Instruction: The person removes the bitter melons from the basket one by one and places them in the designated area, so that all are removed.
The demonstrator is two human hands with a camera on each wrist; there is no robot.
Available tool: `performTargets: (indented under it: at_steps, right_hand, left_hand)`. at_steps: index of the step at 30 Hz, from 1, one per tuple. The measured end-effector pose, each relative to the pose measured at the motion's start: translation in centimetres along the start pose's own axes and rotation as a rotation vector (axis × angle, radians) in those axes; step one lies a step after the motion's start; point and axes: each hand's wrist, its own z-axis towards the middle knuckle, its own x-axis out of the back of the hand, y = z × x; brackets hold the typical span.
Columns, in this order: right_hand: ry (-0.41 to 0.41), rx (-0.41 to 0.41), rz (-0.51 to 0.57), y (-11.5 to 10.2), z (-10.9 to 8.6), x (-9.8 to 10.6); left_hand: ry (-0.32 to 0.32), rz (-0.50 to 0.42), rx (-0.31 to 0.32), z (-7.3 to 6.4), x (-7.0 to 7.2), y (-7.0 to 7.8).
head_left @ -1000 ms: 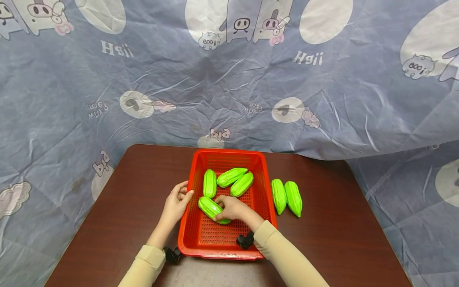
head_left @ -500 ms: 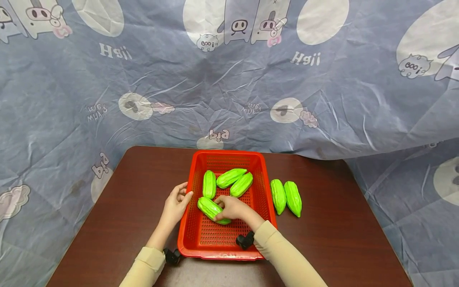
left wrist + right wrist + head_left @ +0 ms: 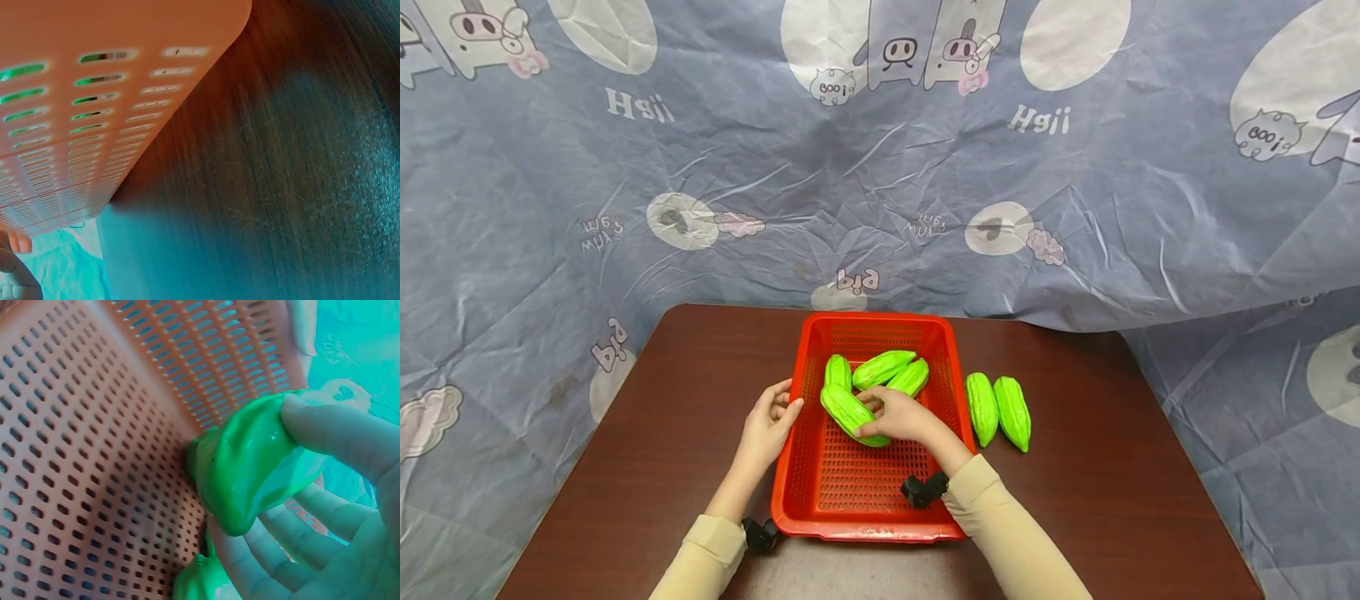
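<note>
A person's right hand (image 3: 904, 414) pinched a bright green, ridged gourd (image 3: 844, 407) inside a red perforated basket (image 3: 827, 531), its thumb on one side and fingers on the other. The held gourd lay mostly to the left of that grip, its long axis slanting from the far left down toward the near right, so that the hand had it nearer the right end and the free end pointed at the basket's left wall. From the head view it overlapped an upright-lying gourd (image 3: 838, 372); whether the two touched could not be told. The left hand (image 3: 771, 421), farther from the held gourd, gripped the left rim, thumb over the edge. Two more gourds, a farther one (image 3: 883, 369) and a nearer one (image 3: 910, 377), lay beyond the right hand, and another pair (image 3: 982, 410) rested outside on the brown table (image 3: 1097, 500).
</note>
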Motion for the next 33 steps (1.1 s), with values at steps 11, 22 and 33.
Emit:
performTargets:
  at_steps: [11,22,33]
  right_hand:
    - [0.076,-0.011,0.105,-0.2,-1.2,2.0]
    - [0.176,-0.009,0.143,0.2,-2.9,4.5]
    - [0.271,-0.003,0.219,1.2,-4.8,6.3]
  left_hand:
    - [-0.021,-0.012,0.042,0.1,0.2,0.2]
    - [-0.02,-0.003,0.032,0.0,0.2,0.1]
    - [-0.015,0.006,0.008,0.1,0.1,0.0]
